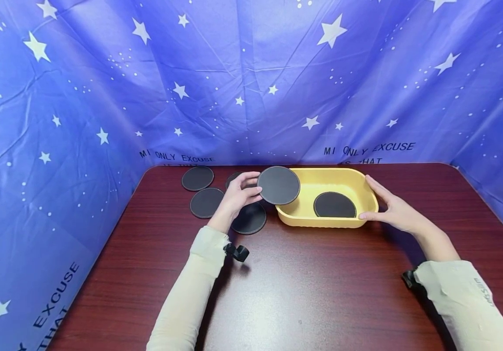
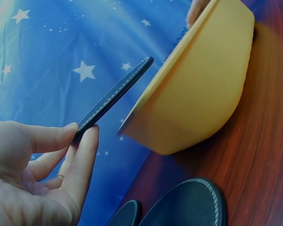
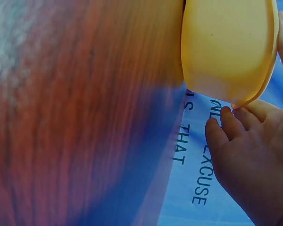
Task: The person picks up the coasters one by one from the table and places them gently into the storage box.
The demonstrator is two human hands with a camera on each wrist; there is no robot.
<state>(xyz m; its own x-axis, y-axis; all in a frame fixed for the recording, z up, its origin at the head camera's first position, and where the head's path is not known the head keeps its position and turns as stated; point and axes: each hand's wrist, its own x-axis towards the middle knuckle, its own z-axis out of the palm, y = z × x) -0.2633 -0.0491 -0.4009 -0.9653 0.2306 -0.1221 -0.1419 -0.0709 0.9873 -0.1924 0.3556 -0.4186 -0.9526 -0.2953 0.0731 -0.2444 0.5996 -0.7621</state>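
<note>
My left hand pinches a round black coaster by its left edge, between thumb and fingers. White stitching runs around that coaster's rim in the left wrist view, where it is held tilted beside a yellow plastic basin. In the head view the coaster overlaps the basin's left end. Another black coaster lies inside the basin, towards the right. My right hand holds the basin's right end, thumb over the near rim and fingers at the far corner; its other fingers extend clear of the wall in the right wrist view.
Several more black coasters lie on the dark red wooden table, left of the basin, one partly behind my left hand. A blue star-patterned curtain hangs along the back and sides of the table.
</note>
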